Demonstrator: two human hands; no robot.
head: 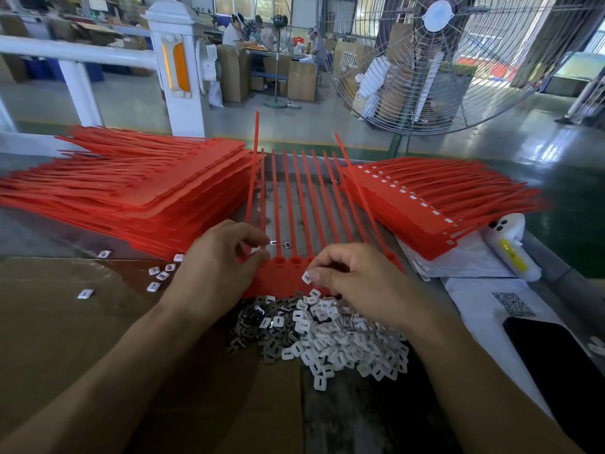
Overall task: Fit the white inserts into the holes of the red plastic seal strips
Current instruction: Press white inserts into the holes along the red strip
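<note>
currently working one comb of red seal strips (296, 204), laid flat on the bench with its joined head end toward me and the tails fanned away. my left hand (217, 268) pinches the left edge of the head block between thumb and forefinger, fingers curled; judged purpose: to pin the comb so it does not slide while inserts are pressed in. my right hand (358, 283) has its fingertips closed on a single white insert (306, 277), held just above the head block, near the row of square holes (288, 259). several holes look unfilled; blur hides the rest.

supply: loose pile of white inserts (330, 339) directly below the comb, touching its near edge, so the reach is short. the pile's left part looks darker grey; cannot tell if those are different parts or the same ones flipped.

surroundings: tall stack of unfilled strips (137, 191) on the left, a stack showing white inserts already seated (425, 204) on the right. a few stray inserts (157, 273) lie on the cardboard sheet (65, 322). a white bottle with yellow label (509, 247) and a dark phone (563, 362) sit on the white paper at right. big floor fan (435, 60) beyond the bench.

obstruction: one tail at the left stands lifted; my right fingers cover the holes on that side.
</note>
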